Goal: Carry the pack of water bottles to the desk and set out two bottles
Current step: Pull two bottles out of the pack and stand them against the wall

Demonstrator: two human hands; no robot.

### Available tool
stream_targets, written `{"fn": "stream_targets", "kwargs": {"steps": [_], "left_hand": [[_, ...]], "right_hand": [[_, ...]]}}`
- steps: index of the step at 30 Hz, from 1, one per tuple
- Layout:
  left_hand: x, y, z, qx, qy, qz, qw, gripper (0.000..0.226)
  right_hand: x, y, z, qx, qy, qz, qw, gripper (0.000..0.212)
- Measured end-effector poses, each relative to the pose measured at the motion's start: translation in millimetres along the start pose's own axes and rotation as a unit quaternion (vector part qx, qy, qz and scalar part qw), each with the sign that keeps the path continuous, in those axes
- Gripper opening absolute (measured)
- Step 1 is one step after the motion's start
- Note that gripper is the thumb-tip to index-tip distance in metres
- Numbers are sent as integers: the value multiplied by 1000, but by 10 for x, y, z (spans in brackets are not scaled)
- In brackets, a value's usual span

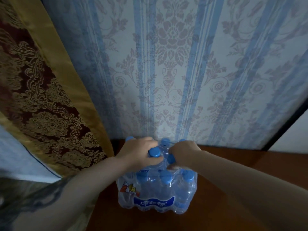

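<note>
Striped wallpaper behind the bench [225, 189]: pack [156, 189] delivered, wrap being opened.
Left hand [141, 152] and right hand [182, 153] clench the film atop the pack; next, tear and lift bottles.

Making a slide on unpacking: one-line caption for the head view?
Both hands, left hand and right hand, tear at the wrap atop the water bottle pack standing on the wooden desk.

Clear glossy plastic wrap [156, 194] w/ blue plastic caps [154, 152] is sitting on smooth reddish wood desk [225, 189], beside sheeny woven curtain [41, 90].
</note>
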State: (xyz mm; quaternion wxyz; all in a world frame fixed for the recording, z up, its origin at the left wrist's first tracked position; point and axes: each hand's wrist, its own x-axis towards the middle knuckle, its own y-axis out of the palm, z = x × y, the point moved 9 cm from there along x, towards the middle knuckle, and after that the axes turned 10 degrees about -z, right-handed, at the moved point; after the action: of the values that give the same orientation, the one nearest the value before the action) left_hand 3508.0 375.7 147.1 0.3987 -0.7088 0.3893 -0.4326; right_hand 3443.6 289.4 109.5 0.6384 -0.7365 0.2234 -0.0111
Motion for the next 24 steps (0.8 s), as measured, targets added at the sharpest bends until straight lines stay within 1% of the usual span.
{"fn": "stream_targets", "kwargs": {"steps": [2, 3, 6, 8, 11, 13, 15, 17, 19, 21, 24], "left_hand": [[-37, 5, 21, -13, -12, -17, 1000, 43], [-18, -6, 20, -3, -8, -11, 1000, 43], [105, -19, -22, 89, 44, 56, 993, 47], [189, 12, -8, 122, 64, 112, 984, 50], [272, 57, 65, 94, 41, 173, 979, 52], [290, 84, 105, 76, 25, 203, 976, 51], [286, 138, 84, 101, 52, 221, 969, 48], [245, 216, 49, 145, 94, 222, 959, 44], [212, 270, 34, 165, 118, 201, 959, 45], [200, 291, 43, 167, 127, 180, 961, 48], [175, 325, 86, 140, 110, 182, 967, 47]], "right_hand": [[-45, 12, -47, 64, -10, -39, 997, 55], [-56, 11, -65, 87, -11, -54, 995, 53], [-66, -25, -76, 115, -8, -76, 990, 50], [-73, -69, -58, 112, -10, -88, 990, 50], [-91, -176, -31, 101, -23, -111, 988, 50], [-109, -253, -17, 109, -36, -122, 986, 44], [-136, -310, 11, 116, -59, -128, 983, 38], [-158, -375, 32, 138, -80, -148, 976, 35], [-177, -437, 34, 168, -94, -168, 967, 35], [-187, -457, 43, 184, -107, -181, 960, 37], [-206, -525, 50, 229, -118, -197, 946, 38]]}}
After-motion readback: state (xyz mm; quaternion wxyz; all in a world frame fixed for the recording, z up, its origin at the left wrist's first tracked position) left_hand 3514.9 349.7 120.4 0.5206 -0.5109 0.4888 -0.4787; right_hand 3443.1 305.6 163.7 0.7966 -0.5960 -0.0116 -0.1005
